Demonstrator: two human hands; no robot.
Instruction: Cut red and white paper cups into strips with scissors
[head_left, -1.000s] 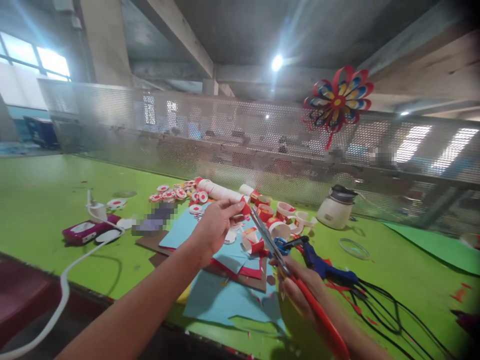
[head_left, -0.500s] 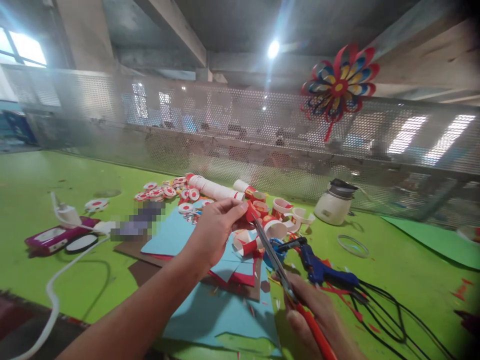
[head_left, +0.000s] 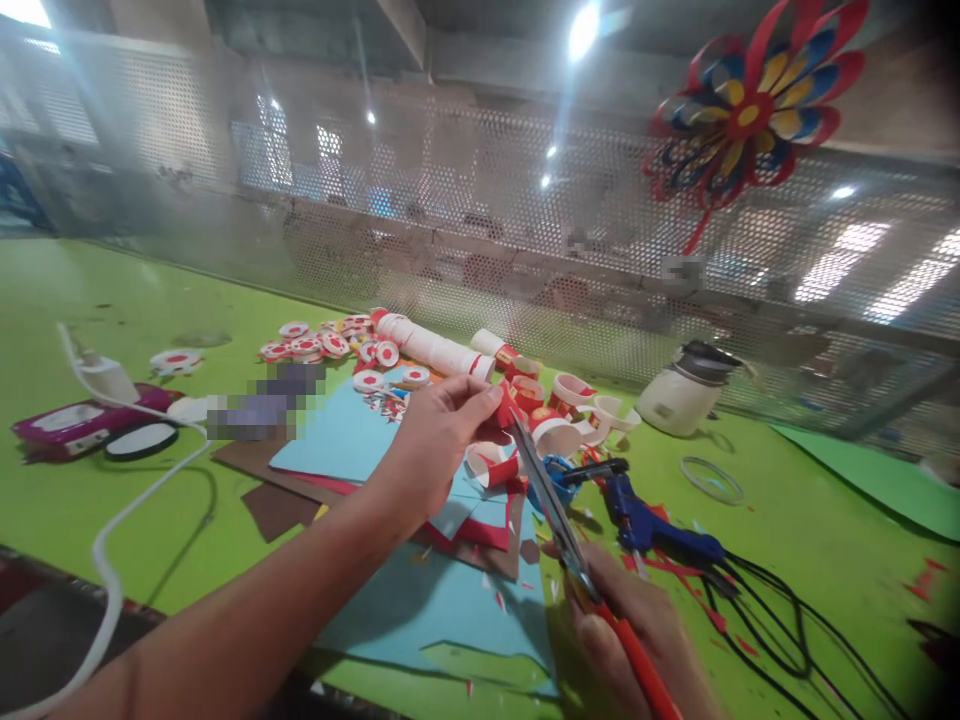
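We hold the scissors (head_left: 551,505) in our right hand (head_left: 637,630), fingers closed around the orange-red handles at the near right. Their long axis runs from the handles near us up and to the far left, the metal blades tapering to a tip that meets the small red paper piece (head_left: 504,408). Our left hand (head_left: 431,450) pinches that piece between thumb and fingertips, above the middle of the table (head_left: 795,540); the piece is mostly hidden by the fingers.

Under the hands lie flat sheets of light blue paper (head_left: 435,610), with red and brown sheets beneath, their near edge close to the table's near edge. Just beyond the blades stand cut paper cups (head_left: 559,420), red and white, curled and round. To the right a blue glue gun (head_left: 645,520) lies on its side, black cords trailing right. Farther right the bright green surface is open up to a white pot (head_left: 679,395). At the far edge a perforated metal screen (head_left: 450,230) closes the table off, bearing a red, blue and yellow paper pinwheel (head_left: 750,110).
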